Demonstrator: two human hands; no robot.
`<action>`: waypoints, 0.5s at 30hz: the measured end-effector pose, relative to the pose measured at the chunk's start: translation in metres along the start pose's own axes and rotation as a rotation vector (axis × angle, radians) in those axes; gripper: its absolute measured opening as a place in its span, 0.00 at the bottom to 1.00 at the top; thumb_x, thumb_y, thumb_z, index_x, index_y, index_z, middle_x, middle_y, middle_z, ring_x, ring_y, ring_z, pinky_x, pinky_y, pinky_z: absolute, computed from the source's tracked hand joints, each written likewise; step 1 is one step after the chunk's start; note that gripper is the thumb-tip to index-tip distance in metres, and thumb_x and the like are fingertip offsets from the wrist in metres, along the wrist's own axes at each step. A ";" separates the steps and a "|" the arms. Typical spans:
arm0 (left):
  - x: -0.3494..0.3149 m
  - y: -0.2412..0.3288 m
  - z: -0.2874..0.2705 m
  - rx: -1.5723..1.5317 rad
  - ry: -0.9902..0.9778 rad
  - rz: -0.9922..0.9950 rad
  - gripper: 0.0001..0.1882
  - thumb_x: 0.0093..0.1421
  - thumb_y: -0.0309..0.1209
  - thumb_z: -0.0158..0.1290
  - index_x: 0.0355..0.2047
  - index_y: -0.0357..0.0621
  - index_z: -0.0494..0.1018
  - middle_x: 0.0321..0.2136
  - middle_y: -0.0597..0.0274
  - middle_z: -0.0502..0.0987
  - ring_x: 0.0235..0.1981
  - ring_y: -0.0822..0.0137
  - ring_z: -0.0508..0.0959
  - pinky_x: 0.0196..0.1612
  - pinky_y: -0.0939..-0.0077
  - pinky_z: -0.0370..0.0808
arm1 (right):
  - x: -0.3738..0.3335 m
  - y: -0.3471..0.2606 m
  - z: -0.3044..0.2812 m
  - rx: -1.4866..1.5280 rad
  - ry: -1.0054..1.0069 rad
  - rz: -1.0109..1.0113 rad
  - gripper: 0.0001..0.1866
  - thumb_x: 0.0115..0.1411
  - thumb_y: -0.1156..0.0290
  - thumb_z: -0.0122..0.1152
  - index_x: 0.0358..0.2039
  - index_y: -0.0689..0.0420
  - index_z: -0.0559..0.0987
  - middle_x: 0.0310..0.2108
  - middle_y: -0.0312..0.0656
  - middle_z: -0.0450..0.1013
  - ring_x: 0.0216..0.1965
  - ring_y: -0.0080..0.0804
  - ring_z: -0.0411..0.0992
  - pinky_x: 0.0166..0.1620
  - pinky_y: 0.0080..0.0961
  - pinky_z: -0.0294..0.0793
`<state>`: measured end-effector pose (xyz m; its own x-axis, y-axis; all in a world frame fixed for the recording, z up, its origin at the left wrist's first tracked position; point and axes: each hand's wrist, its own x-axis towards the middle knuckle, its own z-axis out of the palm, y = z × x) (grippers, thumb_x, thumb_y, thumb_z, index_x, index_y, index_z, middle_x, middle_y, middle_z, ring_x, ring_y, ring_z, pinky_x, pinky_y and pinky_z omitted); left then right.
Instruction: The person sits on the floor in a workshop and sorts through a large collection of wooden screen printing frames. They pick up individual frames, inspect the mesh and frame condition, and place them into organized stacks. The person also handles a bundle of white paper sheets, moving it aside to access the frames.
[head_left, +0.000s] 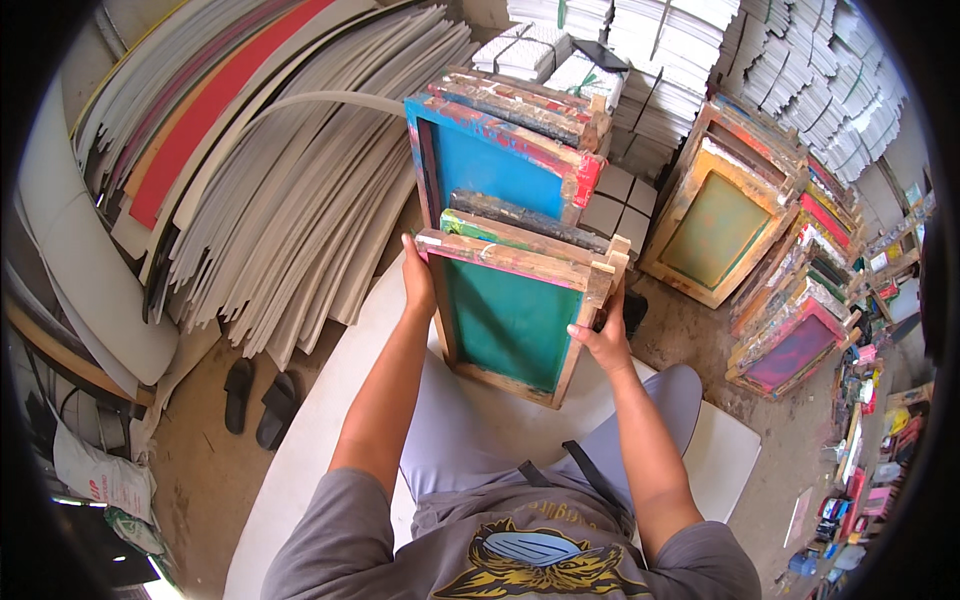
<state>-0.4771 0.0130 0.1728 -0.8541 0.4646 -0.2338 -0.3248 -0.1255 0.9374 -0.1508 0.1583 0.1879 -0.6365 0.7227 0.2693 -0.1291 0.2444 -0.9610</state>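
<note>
A wooden screen-printing frame with green mesh (515, 320) stands nearly upright between my thighs, on a pale board. My left hand (418, 280) grips its left edge near the top corner, fingers behind the wood. At the right edge, my right hand (607, 335) is closed round the side, its thumb on the front and its fingers partly hidden. Just behind stand more frames, among them a larger one with blue mesh (495, 170) and red and blue paint on its wood. How many frames my hands hold together is hidden.
Stacked pale sheets (320, 150) lean at the left, near black slippers (275, 410). At the right stand a frame with yellow-green mesh (715, 225) and one with purple mesh (790, 350). Tied white bundles (665, 40) rise at the back. The pale board (310, 440) lies under me.
</note>
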 end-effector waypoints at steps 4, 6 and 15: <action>-0.043 -0.031 0.004 0.191 0.140 0.313 0.35 0.76 0.54 0.30 0.43 0.33 0.76 0.37 0.54 0.78 0.40 0.63 0.75 0.47 0.64 0.70 | -0.023 0.019 0.005 -0.207 0.191 -0.080 0.52 0.51 0.56 0.74 0.69 0.60 0.55 0.61 0.50 0.63 0.63 0.42 0.63 0.65 0.39 0.62; -0.053 -0.041 0.003 0.310 0.183 0.420 0.31 0.76 0.52 0.34 0.38 0.34 0.74 0.33 0.53 0.75 0.36 0.59 0.74 0.45 0.61 0.70 | -0.029 0.010 0.020 -0.271 0.356 -0.082 0.46 0.52 0.53 0.74 0.64 0.61 0.63 0.56 0.52 0.66 0.59 0.46 0.66 0.62 0.43 0.64; -0.091 -0.030 0.006 0.647 0.200 0.661 0.20 0.74 0.42 0.44 0.33 0.36 0.70 0.30 0.48 0.70 0.32 0.47 0.71 0.39 0.57 0.68 | -0.066 0.015 0.010 -0.524 0.388 -0.120 0.20 0.64 0.58 0.67 0.44 0.61 0.72 0.36 0.44 0.71 0.34 0.38 0.72 0.39 0.35 0.72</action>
<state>-0.3869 -0.0203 0.1676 -0.8581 0.3065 0.4119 0.4865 0.2291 0.8431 -0.1182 0.1084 0.1551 -0.3079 0.8274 0.4698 0.2675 0.5491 -0.7918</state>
